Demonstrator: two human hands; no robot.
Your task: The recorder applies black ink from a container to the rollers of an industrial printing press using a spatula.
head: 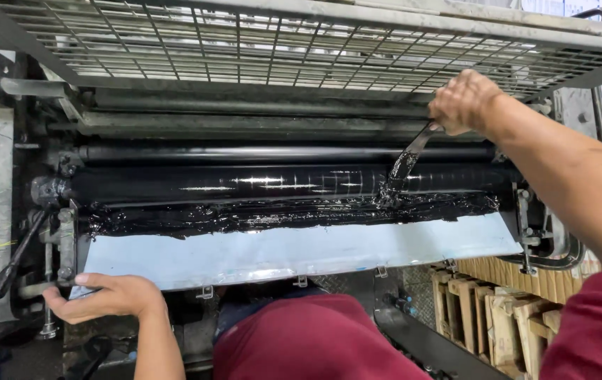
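Ink knife [408, 156] sits in your right hand [464, 100], upper right of the frame: the fist is clenched round its handle, and the blade slants down and left until its tip meets the black ink [280, 214] piled along the fountain. From that grip outward, the wet ink runs as a ragged band from the left of the frame almost to the right, lying against the glossy black roller [280, 181] above it and on the pale blue sheet [294, 250] below it.

Your left hand [107, 295], lower left, is curled over the corner of that sheet and the metal edge beside it, fingers closed on it as a brace; a black lever [16, 257] stands just left of it, untouched.

You look to be in the middle of working the ink along the fountain with the blade, at its right end. The next stroke, as I judge it, calls for keeping the blade low and tilted, and drawing it along the band without letting the tip dig at the roller.

Your right arm [568, 176] reaches in from the right edge, elbow high, wrist bent down under the wire guard [280, 42] overhead. Your left forearm comes straight up from the bottom.
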